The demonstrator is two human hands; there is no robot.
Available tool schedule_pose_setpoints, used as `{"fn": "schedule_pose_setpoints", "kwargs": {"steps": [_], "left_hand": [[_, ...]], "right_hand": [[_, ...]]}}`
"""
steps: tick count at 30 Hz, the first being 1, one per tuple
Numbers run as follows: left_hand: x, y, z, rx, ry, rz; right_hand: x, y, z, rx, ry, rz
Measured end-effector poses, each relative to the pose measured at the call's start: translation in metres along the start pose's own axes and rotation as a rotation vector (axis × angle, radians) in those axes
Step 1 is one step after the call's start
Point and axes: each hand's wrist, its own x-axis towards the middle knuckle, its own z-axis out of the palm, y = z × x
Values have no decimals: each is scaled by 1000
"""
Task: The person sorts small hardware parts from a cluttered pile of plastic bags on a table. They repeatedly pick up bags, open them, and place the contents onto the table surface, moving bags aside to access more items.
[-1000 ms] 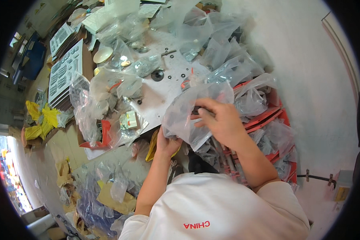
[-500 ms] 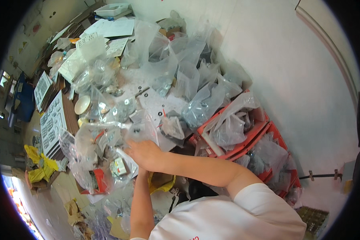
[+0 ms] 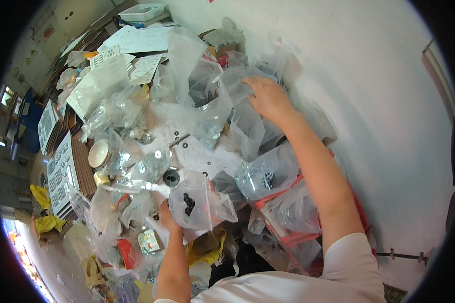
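Observation:
My left hand (image 3: 170,218) is low at the table's near side, closed at the left edge of a clear plastic bag (image 3: 199,194). Black parts (image 3: 188,204) show inside this bag, which hides part of the hand. Just beyond it lies a round black part (image 3: 171,177) with holes. My right hand (image 3: 269,100) is stretched out to the far right, over another clear plastic bag (image 3: 231,87) in a crowded row. Its index finger points forward along that bag's upper edge, and the thumb stands apart. Nothing shows clasped in it.
Red crates (image 3: 288,237) with bagged parts stand under my right arm. Bags of loose hardware (image 3: 154,164) crowd the left, beside a cream bowl (image 3: 98,153) and stacked cardboard sheets (image 3: 81,164). Small black rings and a metal rod (image 3: 179,140) lie on the white tabletop (image 3: 199,155).
My right hand has left my left hand's side and swung far right to the upright bags. The bag with black parts now sits nearer me, and the round black part has come into sight.

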Motion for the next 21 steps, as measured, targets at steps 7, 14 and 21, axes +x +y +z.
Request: {"fn": "schedule_pose_setpoints", "kwargs": {"steps": [7,14,21], "left_hand": [[0,10,10,173,82,-37],[3,10,12,202,78,-27],[3,4,12,210,59,-26]], "right_hand": [[-28,16,29,-30,-159,-379],[-44,-35,32,-70,-179,-352],[-25,-44,21,-79,-291,-335]]}}
